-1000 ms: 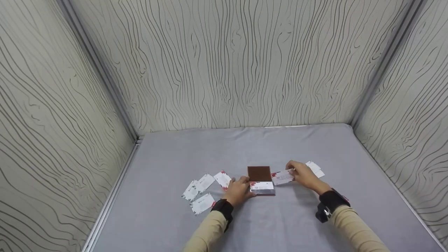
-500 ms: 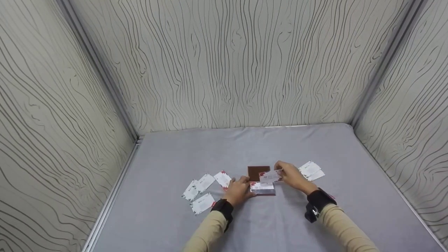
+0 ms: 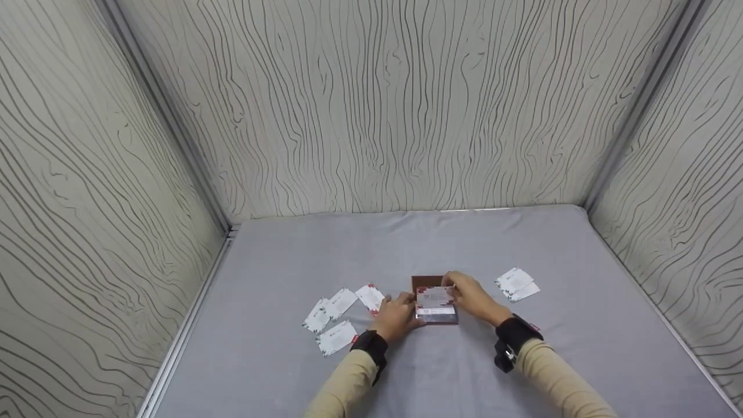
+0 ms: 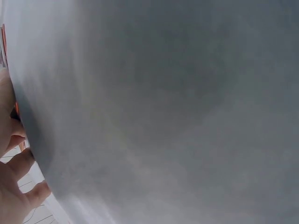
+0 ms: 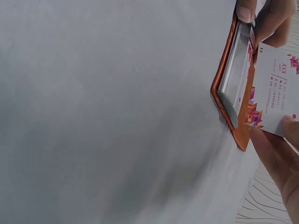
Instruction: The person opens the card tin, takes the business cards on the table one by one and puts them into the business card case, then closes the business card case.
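An open brown card holder [image 3: 426,281] lies on the cloth in the middle of the head view, its clear pocket [image 5: 235,65] toward the person. A card with red print shows inside that pocket. My left hand [image 3: 396,316] grips the holder at its left side, thumb on the pocket's edge in the right wrist view. Between right thumb and fingers, my right hand [image 3: 473,297] pinches a white business card [image 5: 275,91] with red and purple corner patterns. This card is over the holder, just above the pocket opening. Only part of the left hand [image 4: 11,186] shows in the left wrist view.
Left of the holder lie several loose business cards [image 3: 336,338], one of them [image 3: 370,298] close to the left hand. Further cards [image 3: 516,283] overlap at the right. Grey cloth [image 3: 325,249] covers the table, with patterned panels [image 3: 371,116] around it.
My right hand has carried the pinched business card leftward from beside the holder to over it, uncovering the cards at the right. The left hand has stayed on the holder.
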### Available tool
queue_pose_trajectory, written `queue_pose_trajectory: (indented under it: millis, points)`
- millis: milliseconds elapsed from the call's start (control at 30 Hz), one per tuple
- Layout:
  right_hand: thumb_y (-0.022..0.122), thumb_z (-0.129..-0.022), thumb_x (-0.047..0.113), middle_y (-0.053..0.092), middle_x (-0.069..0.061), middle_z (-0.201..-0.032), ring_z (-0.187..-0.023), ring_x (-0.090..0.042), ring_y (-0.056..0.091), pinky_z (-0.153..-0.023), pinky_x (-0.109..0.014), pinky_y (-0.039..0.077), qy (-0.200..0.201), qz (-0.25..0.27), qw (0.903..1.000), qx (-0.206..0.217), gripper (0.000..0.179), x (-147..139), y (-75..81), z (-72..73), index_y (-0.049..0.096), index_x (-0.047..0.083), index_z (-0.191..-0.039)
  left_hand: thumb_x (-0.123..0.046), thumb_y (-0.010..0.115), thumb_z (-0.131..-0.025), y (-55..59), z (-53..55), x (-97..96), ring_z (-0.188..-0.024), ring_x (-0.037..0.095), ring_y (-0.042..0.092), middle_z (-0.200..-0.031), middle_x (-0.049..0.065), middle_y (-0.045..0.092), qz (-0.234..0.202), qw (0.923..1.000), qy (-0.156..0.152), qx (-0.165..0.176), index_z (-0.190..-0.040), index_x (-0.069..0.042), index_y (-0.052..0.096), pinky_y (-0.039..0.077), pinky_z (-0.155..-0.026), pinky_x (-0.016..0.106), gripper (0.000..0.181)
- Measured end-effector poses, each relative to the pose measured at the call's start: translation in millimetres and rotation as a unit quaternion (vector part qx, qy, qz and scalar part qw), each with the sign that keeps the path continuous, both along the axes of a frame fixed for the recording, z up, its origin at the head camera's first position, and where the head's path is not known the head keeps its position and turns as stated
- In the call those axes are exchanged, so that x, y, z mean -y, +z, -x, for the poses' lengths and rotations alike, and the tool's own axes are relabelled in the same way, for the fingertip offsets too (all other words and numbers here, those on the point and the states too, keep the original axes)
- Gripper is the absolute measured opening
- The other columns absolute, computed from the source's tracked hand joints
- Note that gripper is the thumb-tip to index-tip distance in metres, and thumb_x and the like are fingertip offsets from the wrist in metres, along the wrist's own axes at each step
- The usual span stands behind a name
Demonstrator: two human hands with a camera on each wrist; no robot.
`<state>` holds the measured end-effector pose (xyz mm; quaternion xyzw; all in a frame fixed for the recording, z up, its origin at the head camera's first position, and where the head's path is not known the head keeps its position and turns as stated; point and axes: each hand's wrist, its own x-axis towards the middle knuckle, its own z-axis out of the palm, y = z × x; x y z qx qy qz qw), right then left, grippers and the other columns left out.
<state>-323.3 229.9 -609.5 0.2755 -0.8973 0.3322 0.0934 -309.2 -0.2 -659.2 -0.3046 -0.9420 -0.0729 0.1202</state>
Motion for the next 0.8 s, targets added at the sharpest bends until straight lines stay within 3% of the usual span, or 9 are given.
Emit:
queue_pose_trajectory:
  millis: [267, 500, 800]
  points:
    - [0.059, -0.082, -0.019, 0.065, -0.015, -0.099, -0.095, -0.034, 0.062, -0.085, -0.052, 0.05, 0.008, -0.004, 0.9999, 0.01, 0.027, 3, -7.0, -0.6, 0.062, -0.001, -0.101, -0.049, 0.068, -0.088, -0.2, -0.2, -0.2, -0.114, 0.016, 0.059, -0.124, 0.001, 0.061, 0.004, 1.0, -0.001, -0.007, -0.119, -0.012, 0.071, 0.044, -0.095, 0.048, 0.048]
    - [0.061, -0.079, -0.02, 0.066, -0.013, -0.102, -0.096, -0.033, 0.063, -0.087, -0.051, 0.05, 0.015, -0.009, 0.9998, -0.008, 0.034, 4, -9.4, -1.9, 0.067, -0.002, -0.107, -0.049, 0.068, -0.088, -2.0, 0.7, -0.4, -0.113, 0.016, 0.06, -0.124, 0.001, 0.061, 0.006, 0.9999, 0.0, -0.011, -0.12, -0.013, 0.07, 0.044, -0.095, 0.048, 0.049]
    - [0.061, -0.083, -0.016, 0.065, -0.014, -0.107, -0.104, -0.037, 0.061, -0.093, -0.054, 0.047, 0.018, -0.039, 0.9991, 0.005, 0.03, 3, -12.5, -4.4, 0.068, 0.0, -0.108, -0.047, 0.069, -0.088, 0.6, -0.3, -1.0, -0.112, 0.017, 0.06, -0.123, 0.002, 0.061, -0.004, 1.0, 0.003, 0.006, -0.116, -0.012, 0.071, 0.043, -0.096, 0.048, 0.045]
